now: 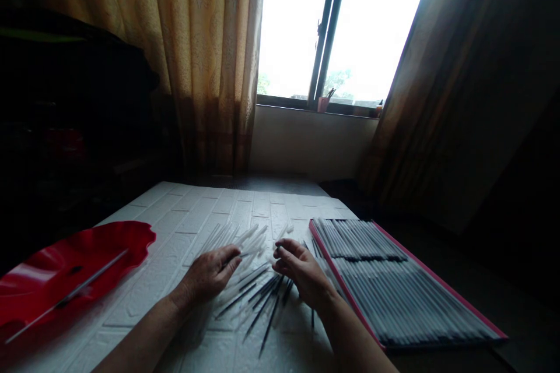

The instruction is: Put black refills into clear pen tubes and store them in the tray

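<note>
My left hand [215, 271] is closed in a pinch at the centre, on a thin, partly blurred stick that points right. To its right, my right hand [301, 268] has its fingers curled together; what lies between its fingertips is too small to make out. Beneath and between both hands, several dark thin sticks [265, 297] lie fanned out on the white table. Behind my left hand lie clear thin tubes [219, 235]. A red-edged box [345, 282] at the right holds two rows of grey sticks with dark ends.
A red scalloped dish [105, 239] with a long thin rod [94, 275] across it stands at the left of the brick-patterned white table [175, 210]. Beyond are curtains [210, 58] and a window with a pink cup [323, 104] on its sill.
</note>
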